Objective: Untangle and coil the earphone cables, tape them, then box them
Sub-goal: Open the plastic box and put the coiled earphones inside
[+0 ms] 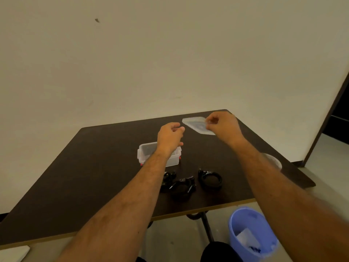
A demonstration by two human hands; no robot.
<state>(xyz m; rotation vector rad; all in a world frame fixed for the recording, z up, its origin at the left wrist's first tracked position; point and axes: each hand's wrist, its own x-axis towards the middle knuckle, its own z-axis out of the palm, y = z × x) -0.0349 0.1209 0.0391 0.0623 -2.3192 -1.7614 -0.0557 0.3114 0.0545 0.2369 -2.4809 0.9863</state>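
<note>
Two hands [171, 137] [221, 123] above open box [149, 157]

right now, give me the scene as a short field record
left hand: raised above clear plastic box, fingers curled
right hand: raised, fingertips pinched; contents unclear
box: open, on dark brown table
clear lid: flat on table, far side
coiled black earphone cables: three bundles, near edge
blue bin: on floor
</note>
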